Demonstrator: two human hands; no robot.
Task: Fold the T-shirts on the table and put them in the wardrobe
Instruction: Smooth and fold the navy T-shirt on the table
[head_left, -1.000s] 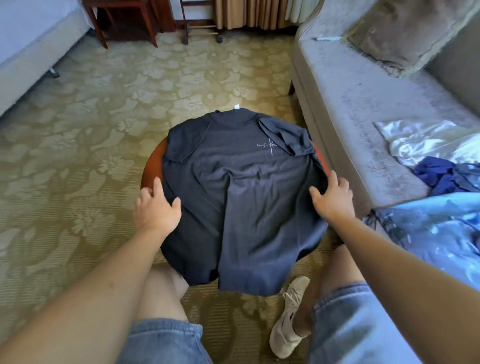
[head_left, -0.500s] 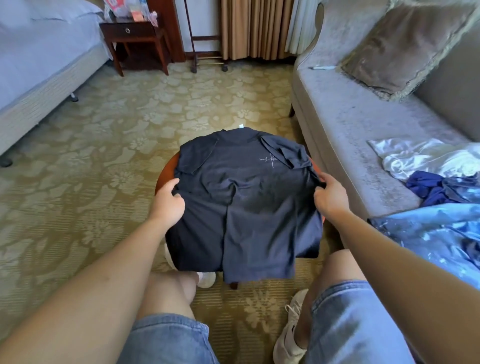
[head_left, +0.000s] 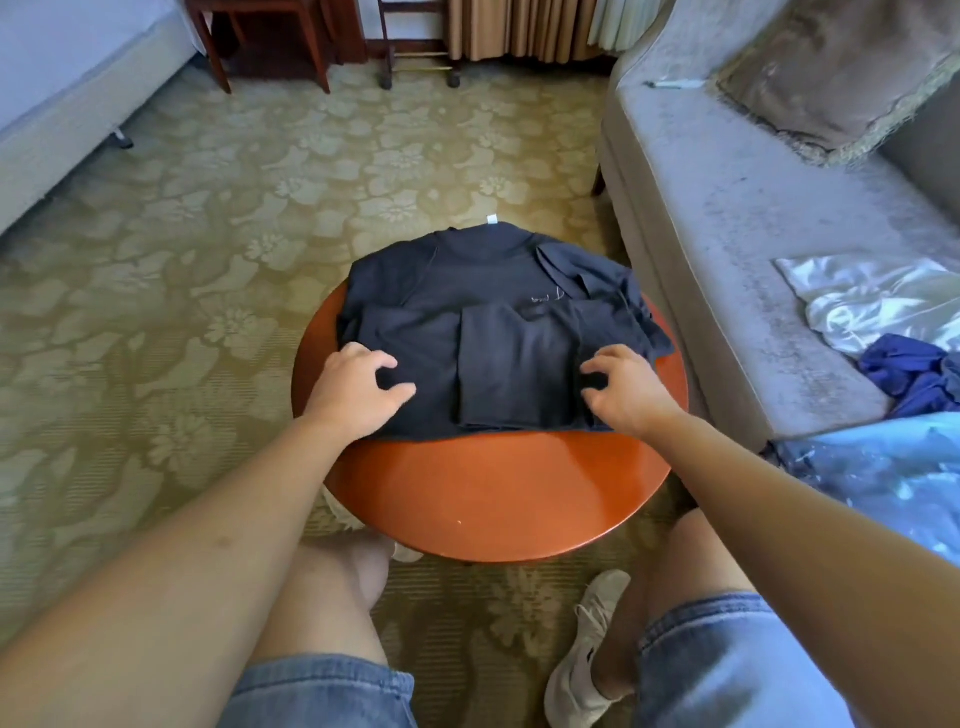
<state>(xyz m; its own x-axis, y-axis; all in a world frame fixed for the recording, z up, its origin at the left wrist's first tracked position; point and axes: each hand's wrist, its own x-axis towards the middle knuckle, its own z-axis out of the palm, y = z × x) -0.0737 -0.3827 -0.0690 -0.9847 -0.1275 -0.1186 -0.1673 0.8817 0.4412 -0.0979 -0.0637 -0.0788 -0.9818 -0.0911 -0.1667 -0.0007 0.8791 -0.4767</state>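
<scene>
One frame, head view, looking down. Patterned olive carpet (head_left: 249, 228) fills most of it. Grey sofa (head_left: 727, 234) runs along the right side, bed (head_left: 57, 104) edge sits at far left. Dark wood nightstand (head_left: 265, 36) at the top, next to the bed.

Round orange-red counter (head_left: 493, 493) sits centre, between the person's knees and just beside the sofa front. Near half of its top is bare wood.

Dark navy T-shirt (head_left: 467, 291) lies flat on the far half of the counter, collar pointing away, collar edge reaching past the far rim. Lower part is folded up over the body, so a doubled panel lies across the middle. Right sleeve is bunched toward the sofa side.

Brown cushion (head_left: 841, 67) leans on the sofa back. On the seat: a white satin cloth (head_left: 872, 296), a crumpled blue garment (head_left: 904, 374) touching it, and pale blue fabric (head_left: 883, 467) nearer the camera.

Left hand (head_left: 358, 395) is on the shirt's near-left corner, right hand (head_left: 623, 395) on the near-right corner. Both have fingers curled down onto the cloth with thumbs opposed; looks like a pinch on the fold, hard to confirm from this angle.

White shoe (head_left: 582, 665) on the carpet below the counter. Small white tag (head_left: 491, 219) sticks out at the collar.
</scene>
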